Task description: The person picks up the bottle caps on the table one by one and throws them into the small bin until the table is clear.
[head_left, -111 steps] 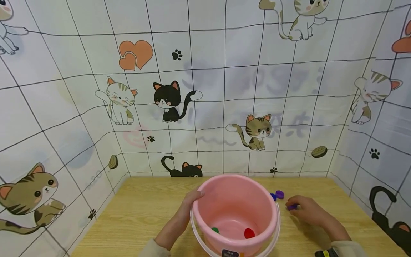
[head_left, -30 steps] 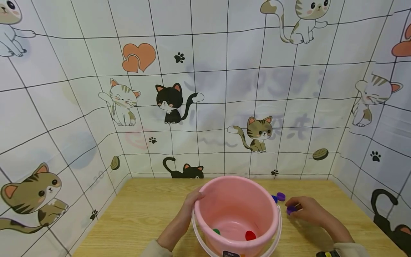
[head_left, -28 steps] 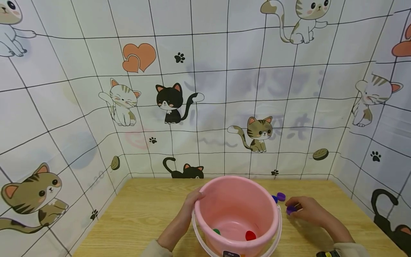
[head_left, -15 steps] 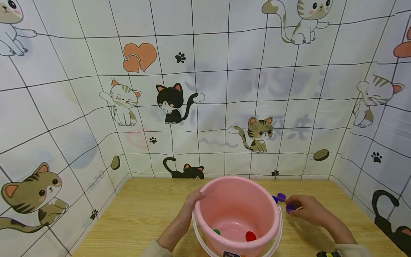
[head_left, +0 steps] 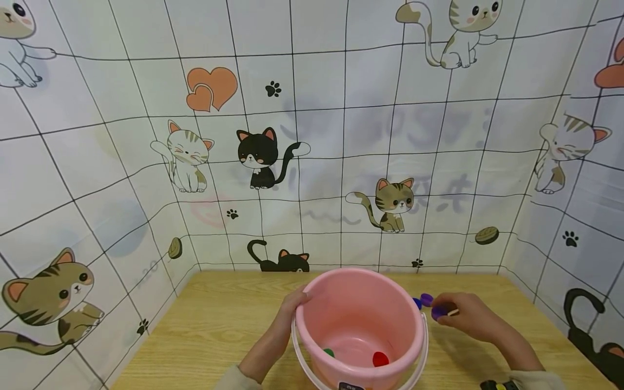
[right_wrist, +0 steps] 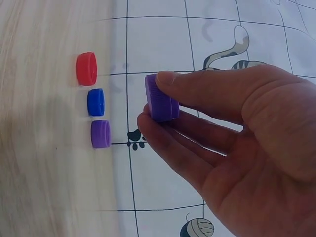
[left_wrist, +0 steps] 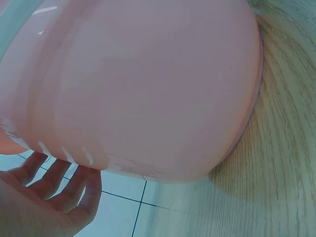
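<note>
A pink bucket [head_left: 356, 303] with a white handle stands on the table, its opening tilted toward me. My left hand [head_left: 283, 317] grips its left side, thumb over the rim; in the left wrist view the fingers [left_wrist: 66, 192] lie against its outer wall. To the right of the bucket, my right hand [head_left: 470, 317] pinches a purple bottle cap [right_wrist: 160, 98] between thumb and fingers, raised over the table. Inside the bucket lie a red piece [head_left: 380, 359] and a green piece [head_left: 329, 352], partly hidden by the near wall.
On the wooden table [head_left: 219, 325], a red cap [right_wrist: 86, 69], a blue cap [right_wrist: 96, 102] and another purple cap [right_wrist: 100, 134] sit in a row; the bucket hides the red one in the head view. A cat-print sheet [head_left: 317, 162] surrounds the table's back and sides.
My right hand has picked the purple cap up off the table and shifted slightly up and left with it. The left hand and bucket have stayed in place.
</note>
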